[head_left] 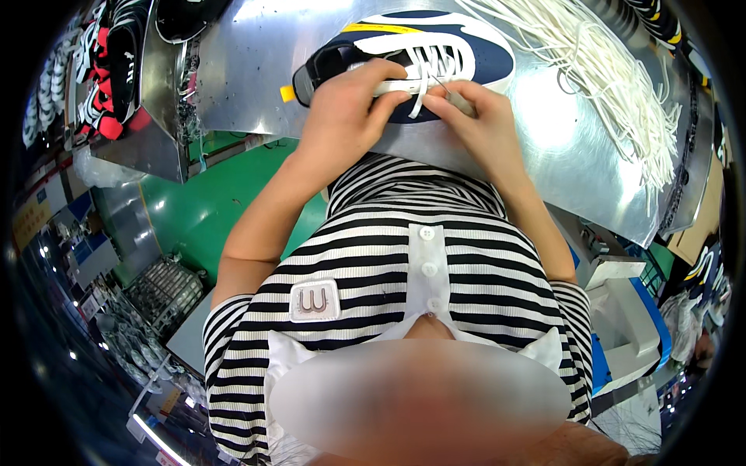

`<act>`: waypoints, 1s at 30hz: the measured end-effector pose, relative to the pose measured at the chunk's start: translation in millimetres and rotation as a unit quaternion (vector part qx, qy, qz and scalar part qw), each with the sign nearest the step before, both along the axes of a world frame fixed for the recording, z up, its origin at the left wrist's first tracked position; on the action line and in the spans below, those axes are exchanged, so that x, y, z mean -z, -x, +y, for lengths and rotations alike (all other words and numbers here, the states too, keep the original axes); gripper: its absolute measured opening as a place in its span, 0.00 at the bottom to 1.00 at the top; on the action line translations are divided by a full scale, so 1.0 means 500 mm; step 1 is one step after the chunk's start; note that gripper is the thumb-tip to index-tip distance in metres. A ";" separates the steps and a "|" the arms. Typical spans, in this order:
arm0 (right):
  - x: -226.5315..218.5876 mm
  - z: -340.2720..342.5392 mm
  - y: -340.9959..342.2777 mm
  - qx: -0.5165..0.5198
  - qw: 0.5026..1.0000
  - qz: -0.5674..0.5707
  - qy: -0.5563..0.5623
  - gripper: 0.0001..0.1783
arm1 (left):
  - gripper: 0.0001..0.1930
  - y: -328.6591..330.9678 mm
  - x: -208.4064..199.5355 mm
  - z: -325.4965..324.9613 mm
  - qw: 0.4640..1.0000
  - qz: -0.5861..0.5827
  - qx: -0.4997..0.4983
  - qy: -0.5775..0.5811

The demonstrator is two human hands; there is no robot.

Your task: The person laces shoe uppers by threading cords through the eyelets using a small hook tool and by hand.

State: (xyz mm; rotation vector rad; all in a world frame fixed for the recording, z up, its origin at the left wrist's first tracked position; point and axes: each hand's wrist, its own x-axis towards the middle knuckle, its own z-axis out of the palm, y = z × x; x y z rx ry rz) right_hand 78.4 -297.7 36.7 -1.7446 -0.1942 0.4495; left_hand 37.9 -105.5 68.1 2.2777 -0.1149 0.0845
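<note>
A navy sneaker (491,64) with white overlays and a yellow stripe lies on its side on the metal table, its toe to the right. White shoelace (447,58) runs through several of its eyelets, and a loose end hangs over the near edge. My left hand (350,105) is closed on the sneaker at its collar and eyelet edge, thumb and fingers pinching the white trim. Between the closed fingers of my right hand (475,116) is an awl-like tool (461,104) with a greyish handle and thin metal shaft. Its tip lies among the laces, too small to make out.
A big bundle of white shoelaces (598,70) spreads across the right of the metal table (249,78). Red, black and white shoes (109,78) stand at the far left. Below the table's right end is a grey and blue machine or bin (629,326); a wire crate (163,291) sits on the green floor.
</note>
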 end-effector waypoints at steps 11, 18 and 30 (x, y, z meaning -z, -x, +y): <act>0.013 0.062 -0.012 0.052 0.993 -0.009 -0.109 0.09 | 0.14 -0.002 -0.006 0.017 0.997 0.072 0.015 0.023; -0.019 0.029 0.019 0.002 0.998 -0.048 -0.039 0.11 | 0.14 0.006 0.007 0.006 0.996 0.049 -0.047 -0.059; -0.022 0.000 0.018 -0.074 0.992 -0.087 0.052 0.07 | 0.15 0.010 0.015 0.009 0.996 -0.006 -0.020 -0.082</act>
